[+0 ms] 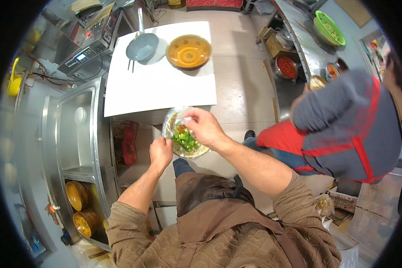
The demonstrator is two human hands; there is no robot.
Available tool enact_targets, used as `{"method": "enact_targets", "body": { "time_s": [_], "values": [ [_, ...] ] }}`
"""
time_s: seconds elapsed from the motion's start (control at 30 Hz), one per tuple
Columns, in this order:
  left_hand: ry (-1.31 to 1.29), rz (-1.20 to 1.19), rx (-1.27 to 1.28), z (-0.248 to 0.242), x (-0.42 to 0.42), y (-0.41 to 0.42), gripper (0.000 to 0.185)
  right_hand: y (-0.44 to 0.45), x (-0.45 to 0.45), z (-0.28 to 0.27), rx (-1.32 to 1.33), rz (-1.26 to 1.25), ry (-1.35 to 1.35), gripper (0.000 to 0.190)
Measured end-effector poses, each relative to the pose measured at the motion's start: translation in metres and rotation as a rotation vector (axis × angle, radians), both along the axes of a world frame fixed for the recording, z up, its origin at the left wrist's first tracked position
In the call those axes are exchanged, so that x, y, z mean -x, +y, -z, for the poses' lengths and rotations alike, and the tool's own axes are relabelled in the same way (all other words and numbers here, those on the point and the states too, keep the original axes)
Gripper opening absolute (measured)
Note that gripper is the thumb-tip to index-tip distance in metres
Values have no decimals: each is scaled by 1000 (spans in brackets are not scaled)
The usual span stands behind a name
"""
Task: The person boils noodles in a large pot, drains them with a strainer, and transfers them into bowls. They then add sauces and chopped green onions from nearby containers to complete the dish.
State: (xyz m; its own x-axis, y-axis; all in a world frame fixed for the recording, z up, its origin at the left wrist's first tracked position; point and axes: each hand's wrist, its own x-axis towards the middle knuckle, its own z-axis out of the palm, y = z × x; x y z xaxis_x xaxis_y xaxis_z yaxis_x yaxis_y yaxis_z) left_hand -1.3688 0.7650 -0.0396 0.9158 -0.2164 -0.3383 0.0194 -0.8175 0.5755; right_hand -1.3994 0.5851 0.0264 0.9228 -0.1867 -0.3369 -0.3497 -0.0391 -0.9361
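Note:
Chopped green vegetables (186, 140) with a bit of orange-brown lie in a pale round dish (195, 155), held in front of me past the near edge of the white-topped table. Clear plastic film (170, 121) covers part of the dish and bunches up at its far side. My left hand (161, 152) grips the dish's left rim, thumb on top. Above the dish's far right side, my right hand (206, 129) has its fingers curled in and pinches the clear film. Its fingertips are slightly blurred.
The white table (167, 90) bears a grey pan (142, 47), chopsticks (131, 66) and an amber bowl (189, 52). Left stands a steel sink (75, 134) with stacked amber bowls (83, 223). Close on my right, a co-worker (341, 130) stands at a steel counter (293, 20).

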Motion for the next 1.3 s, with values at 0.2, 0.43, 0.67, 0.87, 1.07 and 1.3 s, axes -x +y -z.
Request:
{"method": "enact_targets", "body": {
  "time_s": [0.2, 0.43, 0.67, 0.87, 1.07, 1.3],
  "values": [
    [-35, 18, 17, 48, -139, 25, 35, -11, -131, 17, -241, 370, -40, 13],
    [106, 41, 346, 114, -227, 39, 33, 6, -190, 34, -338, 228, -73, 20],
    [1023, -721, 1130, 129, -221, 59, 55, -14, -213, 84, -85, 415, 165, 30],
    [1038, -631, 1003, 141, -226, 62, 27, 14, -200, 29, 893, -152, 143, 26],
    [90, -468, 592, 82, -220, 68, 21, 0, -205, 18, 802, 15, -6, 19],
    [128, -492, 1061, 32, -238, 39, 12, -9, -220, 36, -489, 429, -20, 11]
  ]
}}
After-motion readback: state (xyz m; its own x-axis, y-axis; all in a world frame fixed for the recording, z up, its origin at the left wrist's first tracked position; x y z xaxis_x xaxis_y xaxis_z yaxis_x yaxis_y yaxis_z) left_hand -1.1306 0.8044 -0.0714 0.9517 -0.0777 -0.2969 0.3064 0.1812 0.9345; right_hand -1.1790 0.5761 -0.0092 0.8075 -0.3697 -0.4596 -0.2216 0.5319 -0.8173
